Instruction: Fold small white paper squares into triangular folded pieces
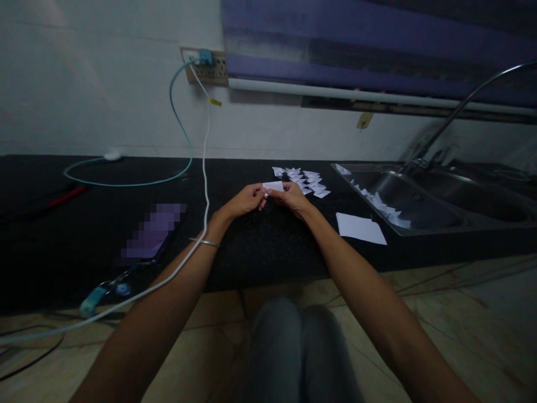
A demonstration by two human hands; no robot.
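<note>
A small piece of white paper (273, 186) is held up between my two hands over the black countertop. My left hand (247, 200) pinches its left end, fingers curled. At the other end, my right hand (293, 197) grips it with the thumb lying along the lower edge. Just beyond my right hand lie several small folded white paper pieces (311, 182) with pointed corners. To the right, a flat stack of white paper sheets (361, 228) rests on the counter.
More folded papers (384, 208) line the left rim of the metal sink (419, 196), under a curved faucet (457, 109). A phone (157, 229) lies at left. A white cable (205, 168) crosses my left forearm from the wall socket (210, 67). A teal cable (126, 183) loops behind.
</note>
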